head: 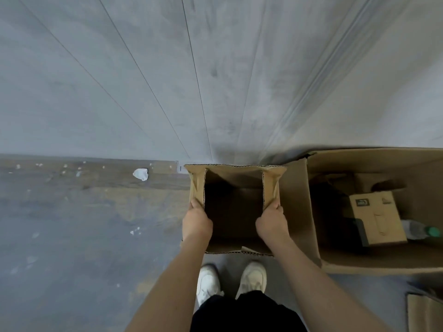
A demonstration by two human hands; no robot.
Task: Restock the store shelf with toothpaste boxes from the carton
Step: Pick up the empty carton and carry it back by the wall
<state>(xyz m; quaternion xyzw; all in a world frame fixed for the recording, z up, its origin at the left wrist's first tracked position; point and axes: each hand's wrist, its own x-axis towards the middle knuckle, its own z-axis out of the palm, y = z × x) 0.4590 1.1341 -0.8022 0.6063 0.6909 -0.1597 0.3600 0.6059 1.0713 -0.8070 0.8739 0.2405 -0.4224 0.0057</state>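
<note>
Gaping brown carton [233,212], dark inside.

Looking straight down, I see an open carton [233,207] held above the floor [72,224], its inside dark so I cannot tell what it holds. My left hand [196,218] grips the left flap [197,185] and my right hand [272,218] grips the right flap [273,185], fingers curled over each flap's near end. White shoes [230,280] stand just below the carton's near edge. To the right lies a larger box [374,209] on its side, holding a small brown package [377,216] and a green-capped bottle [422,231]. A crumpled white scrap [141,174] lies by the wall [167,68], left of the carton.
</note>
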